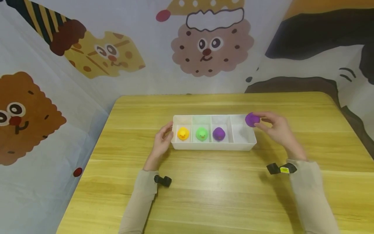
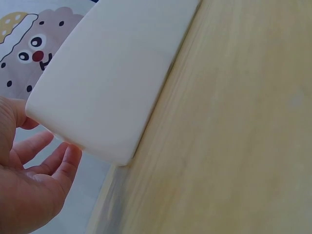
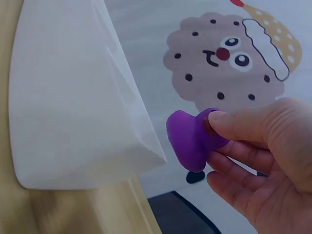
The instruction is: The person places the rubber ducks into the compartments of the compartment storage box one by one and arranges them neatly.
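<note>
A white divided box (image 1: 211, 146) stands on the table. From left to right its compartments hold a yellow toy duck (image 1: 183, 133), a green toy duck (image 1: 202, 133) and a purple toy duck (image 1: 218, 134); the rightmost holds nothing. My left hand (image 1: 162, 139) touches the outside of the box's left end with loosely bent fingers (image 2: 68, 163). Between thumb and fingers, my right hand (image 1: 276, 128) pinches a second purple toy duck (image 3: 187, 139) over the back right corner of the box. Its reddish-brown beak shows beside the thumb in the right wrist view.
The wooden table (image 1: 193, 195) extends around the box on all sides. Behind its back edge hangs a pale cloth (image 1: 157, 65) printed with cartoon biscuits. Dark straps with small devices sit at both sleeve cuffs.
</note>
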Motion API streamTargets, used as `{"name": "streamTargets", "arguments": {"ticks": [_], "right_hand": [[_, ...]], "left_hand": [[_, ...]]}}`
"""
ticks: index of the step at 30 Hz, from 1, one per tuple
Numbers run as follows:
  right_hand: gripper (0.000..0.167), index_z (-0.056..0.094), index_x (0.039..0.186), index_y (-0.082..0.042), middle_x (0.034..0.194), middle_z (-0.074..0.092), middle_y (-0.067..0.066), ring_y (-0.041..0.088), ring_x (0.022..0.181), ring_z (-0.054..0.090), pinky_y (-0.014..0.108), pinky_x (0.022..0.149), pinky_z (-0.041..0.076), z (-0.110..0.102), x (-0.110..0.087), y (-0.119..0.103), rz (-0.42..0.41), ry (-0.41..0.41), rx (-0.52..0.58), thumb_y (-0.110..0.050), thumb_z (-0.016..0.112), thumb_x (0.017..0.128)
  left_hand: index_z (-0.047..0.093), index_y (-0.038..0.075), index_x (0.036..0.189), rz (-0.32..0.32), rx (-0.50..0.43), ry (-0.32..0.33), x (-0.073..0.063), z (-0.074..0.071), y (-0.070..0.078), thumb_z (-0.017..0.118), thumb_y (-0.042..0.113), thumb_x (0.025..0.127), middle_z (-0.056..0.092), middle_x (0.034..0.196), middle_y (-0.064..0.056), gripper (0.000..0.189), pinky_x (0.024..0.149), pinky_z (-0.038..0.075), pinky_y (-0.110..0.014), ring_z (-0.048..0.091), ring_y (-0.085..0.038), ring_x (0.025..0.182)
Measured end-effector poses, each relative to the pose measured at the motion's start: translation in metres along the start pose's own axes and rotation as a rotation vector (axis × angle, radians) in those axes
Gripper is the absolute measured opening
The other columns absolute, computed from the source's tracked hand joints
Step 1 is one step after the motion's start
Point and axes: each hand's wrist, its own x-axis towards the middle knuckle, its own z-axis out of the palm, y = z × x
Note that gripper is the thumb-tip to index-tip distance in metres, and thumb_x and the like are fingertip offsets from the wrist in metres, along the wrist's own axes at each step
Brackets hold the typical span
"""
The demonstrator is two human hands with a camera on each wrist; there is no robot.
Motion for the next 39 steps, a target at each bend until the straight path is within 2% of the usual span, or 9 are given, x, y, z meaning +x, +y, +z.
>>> {"name": "streamTargets", "arguments": {"ticks": [2,5,8,10,18,24,28,32,39], "right_hand": [[0.031,0.064,0.112,0.004,0.108,0.064,0.02,0.013,0.101,0.056,0.009,0.086,0.043,0.004,0.001,-0.001,-0.03,-0.016,-0.005,0.004,0.067,0.082],[0.03,0.064,0.111,0.004,0.109,0.064,0.021,0.03,0.102,0.058,0.028,0.087,0.051,0.01,0.001,-0.001,-0.053,-0.049,-0.005,0.005,0.067,0.081],[0.03,0.064,0.111,0.005,0.111,0.063,0.022,0.038,0.103,0.057,0.05,0.086,0.049,0.015,0.002,-0.002,-0.057,-0.09,0.003,0.006,0.067,0.081],[0.031,0.063,0.111,0.005,0.112,0.062,0.023,0.04,0.104,0.057,0.054,0.086,0.047,0.018,0.002,-0.002,-0.059,-0.116,0.017,0.006,0.067,0.081],[0.031,0.065,0.109,0.004,0.107,0.066,0.02,0.038,0.102,0.058,0.054,0.086,0.047,0.031,0.003,-0.001,-0.106,-0.171,-0.016,0.005,0.069,0.079],[0.032,0.065,0.109,0.003,0.106,0.065,0.02,0.037,0.1,0.058,0.054,0.087,0.046,0.037,0.003,-0.001,-0.116,-0.214,-0.061,0.005,0.07,0.077],[0.034,0.064,0.108,0.005,0.101,0.066,0.02,0.036,0.095,0.06,0.053,0.085,0.048,0.04,0.005,-0.002,-0.157,-0.246,-0.101,0.006,0.071,0.075],[0.032,0.065,0.104,0.007,0.095,0.066,0.019,0.035,0.088,0.06,0.051,0.08,0.05,0.043,0.006,-0.003,-0.204,-0.254,-0.158,0.007,0.073,0.072],[0.027,0.066,0.098,0.007,0.092,0.067,0.019,0.034,0.084,0.061,0.049,0.078,0.05,0.048,0.009,-0.006,-0.201,-0.31,-0.231,0.005,0.073,0.072]], "left_hand": [[0.039,-0.017,0.132,0.001,0.003,0.001,0.0,0.0,0.0,0.044,-0.011,0.091,0.039,0.136,-0.033,0.041,0.101,0.039,-0.047,0.039,-0.047,0.123],[0.039,-0.017,0.132,-0.001,0.004,0.0,0.0,0.0,0.0,0.044,-0.011,0.091,0.039,0.137,-0.033,0.041,0.101,0.039,-0.045,0.039,-0.047,0.123],[0.039,-0.017,0.132,-0.002,0.001,-0.003,0.0,0.0,0.0,0.044,-0.011,0.091,0.039,0.137,-0.032,0.042,0.102,0.039,-0.045,0.039,-0.046,0.123],[0.039,-0.017,0.132,0.001,-0.001,-0.002,0.0,0.0,0.0,0.044,-0.011,0.091,0.039,0.137,-0.032,0.041,0.102,0.039,-0.045,0.04,-0.046,0.123],[0.038,-0.018,0.131,0.003,-0.001,-0.005,0.0,0.0,0.0,0.044,-0.011,0.091,0.038,0.137,-0.034,0.041,0.102,0.037,-0.051,0.039,-0.048,0.123],[0.039,-0.017,0.132,-0.004,0.003,-0.002,0.001,-0.001,-0.001,0.044,-0.011,0.091,0.038,0.137,-0.033,0.042,0.102,0.037,-0.05,0.039,-0.047,0.123],[0.039,-0.017,0.131,0.013,-0.001,0.007,0.004,-0.002,-0.013,0.044,-0.012,0.09,0.038,0.137,-0.033,0.041,0.102,0.037,-0.051,0.04,-0.048,0.122],[0.042,-0.012,0.133,0.007,-0.002,0.016,0.008,-0.003,-0.029,0.045,-0.01,0.092,0.041,0.138,-0.028,0.042,0.102,0.037,-0.05,0.042,-0.042,0.122],[0.044,-0.008,0.133,0.015,0.011,0.031,0.008,-0.003,-0.033,0.046,-0.008,0.091,0.045,0.136,-0.024,0.042,0.102,0.04,-0.045,0.045,-0.036,0.121]]}}
